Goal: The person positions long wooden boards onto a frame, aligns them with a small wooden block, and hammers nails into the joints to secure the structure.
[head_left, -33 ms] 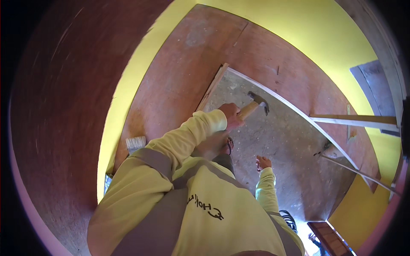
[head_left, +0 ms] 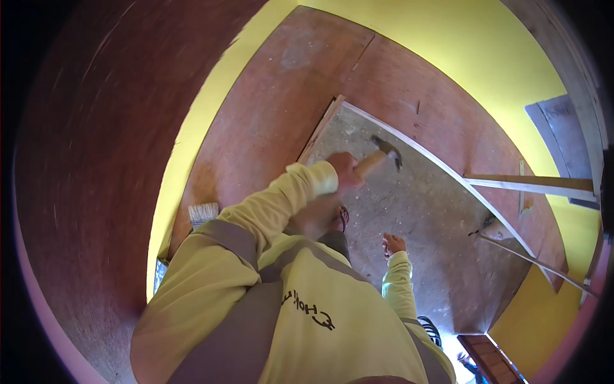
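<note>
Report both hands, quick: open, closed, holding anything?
Left hand: closed around the handle of a hammer.
Right hand: fingers look curled, but I can't tell whether it is fully closed or holding something.

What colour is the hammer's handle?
The handle is light tan, seen best in the head camera view.

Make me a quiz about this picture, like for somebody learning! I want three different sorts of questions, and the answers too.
1. What tool does the person's left hand hold?
2. True or false: the wall at the upper right is bright blue.
3. Fill the gap: the bristled tool on the picture's left side is a ____.

Key:
1. A hammer.
2. False; it is yellow.
3. Brush.
</note>
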Demonstrator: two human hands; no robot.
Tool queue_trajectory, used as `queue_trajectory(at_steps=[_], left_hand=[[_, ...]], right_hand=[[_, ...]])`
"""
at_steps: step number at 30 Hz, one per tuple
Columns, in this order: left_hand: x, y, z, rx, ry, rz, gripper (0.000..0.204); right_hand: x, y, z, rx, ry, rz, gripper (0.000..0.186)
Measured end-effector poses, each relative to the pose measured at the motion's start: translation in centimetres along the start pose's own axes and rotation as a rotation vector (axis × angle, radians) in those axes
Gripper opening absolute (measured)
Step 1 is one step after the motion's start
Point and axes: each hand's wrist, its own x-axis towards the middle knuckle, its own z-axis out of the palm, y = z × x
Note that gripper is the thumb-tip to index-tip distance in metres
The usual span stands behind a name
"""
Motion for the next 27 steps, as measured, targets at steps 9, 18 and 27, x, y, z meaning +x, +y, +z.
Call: queue_trajectory(at_steps=[9,18,27], left_hand=[[-1.1,-0.5,-0.1,-0.292,0.165,-0.292,0.036],[0.2,-3.7,0.7,-0.105,0.418,-0.250,0.039],[0.1,-2.7,-1.2,0.044,0.037,-0.143,0.034]], right_hand=[[-2.1,-1.1,-1.7,-0.027,0.044,0.029,0.020],[-2.0,-2.6,-1.3,0.030,-0.011,-0.070,0.023],[-0.5,-1.5,0.0,0.105,-0.109,-0.063,0.022]])
